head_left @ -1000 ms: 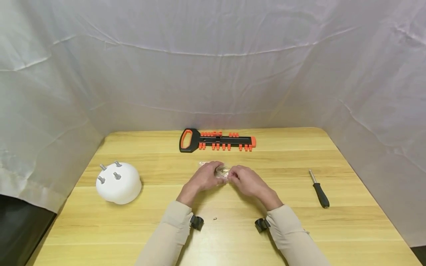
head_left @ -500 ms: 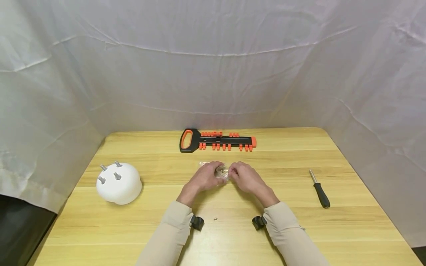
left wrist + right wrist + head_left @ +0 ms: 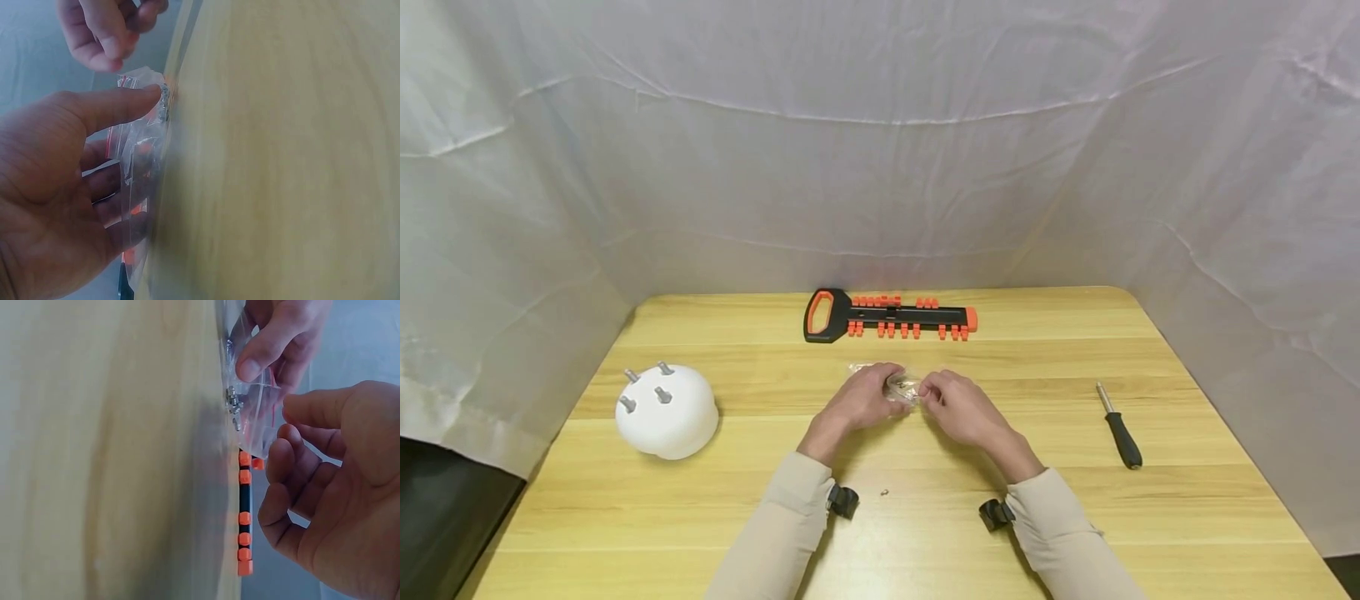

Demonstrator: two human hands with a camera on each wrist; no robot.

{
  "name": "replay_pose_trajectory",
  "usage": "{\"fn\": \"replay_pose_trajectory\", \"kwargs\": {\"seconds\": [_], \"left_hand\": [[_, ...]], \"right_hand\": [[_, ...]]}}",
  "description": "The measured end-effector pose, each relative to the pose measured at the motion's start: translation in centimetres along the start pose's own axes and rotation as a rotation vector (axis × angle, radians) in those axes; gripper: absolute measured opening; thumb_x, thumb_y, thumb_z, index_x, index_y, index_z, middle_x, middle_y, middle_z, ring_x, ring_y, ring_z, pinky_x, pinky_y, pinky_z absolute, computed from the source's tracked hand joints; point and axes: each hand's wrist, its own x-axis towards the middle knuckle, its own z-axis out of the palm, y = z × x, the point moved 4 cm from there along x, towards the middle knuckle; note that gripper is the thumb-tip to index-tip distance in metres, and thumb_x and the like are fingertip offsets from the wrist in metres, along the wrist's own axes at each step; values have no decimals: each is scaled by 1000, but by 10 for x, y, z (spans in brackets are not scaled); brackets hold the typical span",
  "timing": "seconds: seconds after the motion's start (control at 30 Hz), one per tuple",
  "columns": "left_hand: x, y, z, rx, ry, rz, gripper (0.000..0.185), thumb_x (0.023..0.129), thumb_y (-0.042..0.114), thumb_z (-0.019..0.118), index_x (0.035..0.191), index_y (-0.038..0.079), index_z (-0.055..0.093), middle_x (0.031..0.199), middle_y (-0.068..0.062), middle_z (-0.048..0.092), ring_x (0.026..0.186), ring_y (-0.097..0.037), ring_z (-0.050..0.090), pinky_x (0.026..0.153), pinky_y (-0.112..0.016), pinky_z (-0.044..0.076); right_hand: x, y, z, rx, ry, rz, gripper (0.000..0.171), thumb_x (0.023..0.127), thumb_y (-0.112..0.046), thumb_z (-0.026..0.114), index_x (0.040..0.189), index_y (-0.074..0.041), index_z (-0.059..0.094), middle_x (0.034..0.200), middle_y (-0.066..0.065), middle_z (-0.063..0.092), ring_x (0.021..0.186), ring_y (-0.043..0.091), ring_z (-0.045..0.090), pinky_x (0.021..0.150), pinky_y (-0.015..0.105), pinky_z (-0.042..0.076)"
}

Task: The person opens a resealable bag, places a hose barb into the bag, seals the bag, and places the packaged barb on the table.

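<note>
1. Left hand (image 3: pixel 859 398) pinches the clear bag (image 3: pixel 901 387) of small metal parts mid-table, thumb pressing it down.
2. Right hand (image 3: pixel 958 406) hangs beside the bag, fingers loosely curled, holding nothing.
3. Risk: bag mouth tips, parts roll across the table (image 3: pixel 1187 500); one loose piece (image 3: pixel 885 492) lies near the sleeves.

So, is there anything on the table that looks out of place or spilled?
One tiny piece lies alone on the table between the sleeves, apart from the clear bag that the left hand holds. It may have dropped out.
</note>
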Motion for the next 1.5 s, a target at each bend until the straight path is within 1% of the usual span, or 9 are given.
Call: {"fn": "replay_pose_trajectory", "kwargs": {"seconds": [0.33, 0.5, 0.67, 0.77, 0.9, 1.03, 1.17, 1.27, 1.5], "left_hand": [[1, 1, 1, 9, 2, 12, 64, 82, 29, 76, 139, 14, 50, 137, -7, 57, 125, -26, 54, 107, -40, 43], [1, 0, 1, 21, 7, 9, 64, 83, 28, 76, 140, 14, 50, 139, -7, 56, 127, -25, 53, 109, -40, 42], [2, -1, 2, 16, 5, 5, 64, 83, 28, 76, 140, 14, 50, 139, -7, 56, 127, -25, 53, 109, -40, 42], [2, -1, 2, 18, 6, 7, 63, 83, 28, 76, 139, 15, 51, 139, -7, 56, 127, -25, 53, 108, -40, 42], [2, -1, 2, 24, 5, 3, 63, 83, 29, 76, 139, 15, 51, 138, -6, 57, 125, -25, 54, 108, -40, 43], [0, -1, 1, 18, 4, -5, 64, 83, 30, 76, 139, 16, 51, 137, -7, 57, 124, -25, 54, 107, -41, 43], [-1, -1, 0, 12, 4, -7, 64, 82, 30, 76, 139, 16, 50, 136, -7, 58, 122, -24, 55, 106, -41, 44], [-1, 0, -1, 14, 5, -4, 64, 83, 31, 76, 139, 16, 50, 136, -6, 58, 121, -24, 55, 105, -41, 44], [-1, -1, 0, 18, 3, -4, 64, 83, 32, 75, 140, 17, 50, 137, -6, 57, 123, -24, 55, 106, -40, 44]], "right_hand": [[-21, -11, 0, 73, -28, -3, 5, 91, -15, 63, 93, -19, 65, 85, -8, 59, 73, 8, 53, 63, 23, 47], [-30, -19, 5, 73, -58, -60, 5, 91, -16, 63, 94, -19, 66, 86, -11, 59, 75, 5, 54, 65, 21, 48], [-38, -24, 10, -3, -69, -116, 5, 91, -17, 62, 94, -20, 65, 85, -13, 57, 77, 3, 54, 70, 22, 49], [-43, -28, 14, -50, -98, -153, 4, 91, -20, 62, 94, -21, 65, 86, -14, 57, 78, 3, 54, 72, 23, 50], [-49, -37, 20, -61, -154, -206, 4, 92, -21, 63, 94, -20, 66, 88, -14, 58, 80, 1, 55, 74, 23, 51], [-53, -47, 26, -75, -202, -242, 4, 93, -22, 63, 92, -20, 66, 88, -14, 56, 77, 0, 54, 71, 21, 49], [-56, -53, 31, -107, -218, -287, 4, 92, -24, 64, 90, -21, 66, 86, -13, 55, 73, -1, 50, 67, 19, 46], [-57, -56, 34, -127, -228, -318, 3, 91, -24, 66, 90, -21, 67, 86, -13, 56, 73, -1, 50, 66, 18, 46], [-59, -61, 43, -175, -272, -374, 5, 88, -22, 68, 92, -22, 71, 89, -12, 60, 76, -2, 52, 71, 19, 49]]}}
